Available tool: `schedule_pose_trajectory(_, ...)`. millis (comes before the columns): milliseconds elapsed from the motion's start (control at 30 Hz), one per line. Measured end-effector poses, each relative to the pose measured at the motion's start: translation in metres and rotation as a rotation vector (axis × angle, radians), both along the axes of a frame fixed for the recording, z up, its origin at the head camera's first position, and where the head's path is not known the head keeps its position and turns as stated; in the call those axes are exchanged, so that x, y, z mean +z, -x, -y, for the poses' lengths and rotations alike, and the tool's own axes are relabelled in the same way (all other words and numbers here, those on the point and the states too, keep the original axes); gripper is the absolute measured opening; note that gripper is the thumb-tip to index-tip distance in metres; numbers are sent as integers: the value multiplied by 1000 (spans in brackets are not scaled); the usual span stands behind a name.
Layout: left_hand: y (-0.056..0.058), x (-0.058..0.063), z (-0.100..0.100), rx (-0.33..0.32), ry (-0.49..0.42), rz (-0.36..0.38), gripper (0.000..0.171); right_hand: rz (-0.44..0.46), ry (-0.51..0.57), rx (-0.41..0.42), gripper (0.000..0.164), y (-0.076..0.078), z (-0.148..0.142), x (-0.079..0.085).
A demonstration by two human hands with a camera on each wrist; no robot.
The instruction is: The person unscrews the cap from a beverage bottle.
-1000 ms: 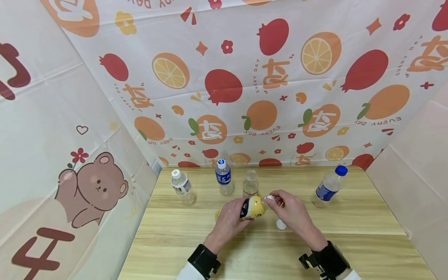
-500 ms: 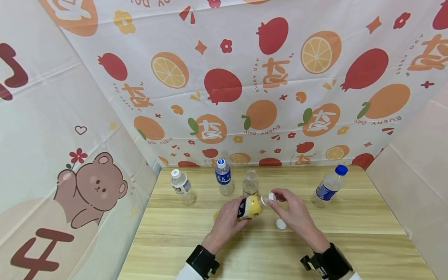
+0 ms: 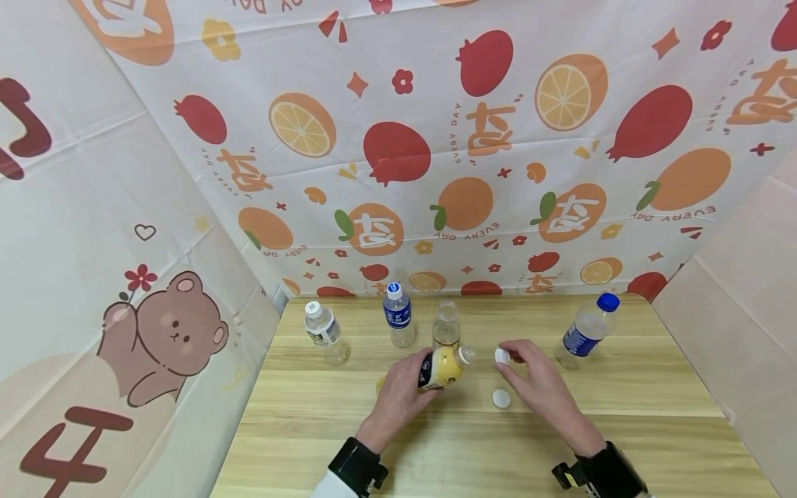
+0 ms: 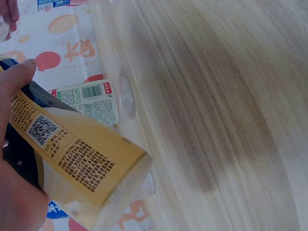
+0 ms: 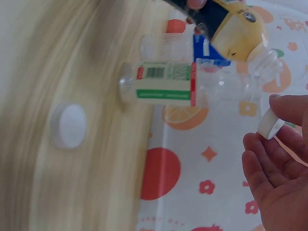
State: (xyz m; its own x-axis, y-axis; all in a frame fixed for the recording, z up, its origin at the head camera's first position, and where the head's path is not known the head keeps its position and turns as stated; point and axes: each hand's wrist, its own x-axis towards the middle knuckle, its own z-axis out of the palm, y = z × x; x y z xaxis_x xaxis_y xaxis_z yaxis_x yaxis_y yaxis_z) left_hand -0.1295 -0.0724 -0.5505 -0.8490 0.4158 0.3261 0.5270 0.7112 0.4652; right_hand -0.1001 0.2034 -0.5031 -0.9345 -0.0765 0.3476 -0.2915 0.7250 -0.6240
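My left hand point(image 3: 401, 393) grips a yellow-labelled bottle point(image 3: 447, 366), tilted with its uncapped mouth to the right. In the left wrist view the label of this bottle point(image 4: 84, 151) shows a QR code. Between thumb and fingers, my right hand point(image 3: 538, 377) pinches a white bottle cap point(image 3: 501, 356), apart from the bottle's neck; the same cap point(image 5: 271, 124) is clear in the right wrist view. Another white cap point(image 3: 501, 398) lies on the table below the right hand. Just behind the held bottle stands a clear bottle point(image 3: 446, 324) without a cap.
A white-capped bottle point(image 3: 324, 333) stands at the left of the wooden table point(image 3: 629, 429). Near the back is a blue-labelled bottle point(image 3: 399, 317). A blue-capped bottle point(image 3: 587, 330) stands at the right. A fruit-print cloth point(image 3: 461, 138) hangs behind the table.
The right hand has drawn the white cap off the yellow-labelled bottle's neck and moved it to the right. The left hand still holds the bottle and has shifted slightly left.
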Motion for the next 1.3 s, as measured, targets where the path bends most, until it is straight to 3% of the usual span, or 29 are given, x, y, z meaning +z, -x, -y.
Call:
schedule_pose_trajectory(300, 0, -1, 3, 17, -2, 9, 83, -69, -67, -19, 34, -4, -22, -21)
schedule_pose_trajectory(600, -1, -1, 6, 33, 0, 4, 83, -81, -110, -23, 38, -6, -36, -46)
schedule_pose_trajectory(867, -2, 1, 7, 33, -10, 0, 82, 4, -128, -34, 35, -7, -47, -65)
schedule_pose_trajectory(1300, -1, 1, 8, 39, -13, 7, 82, 189, -210, 1, 28, -7, -52, -82)
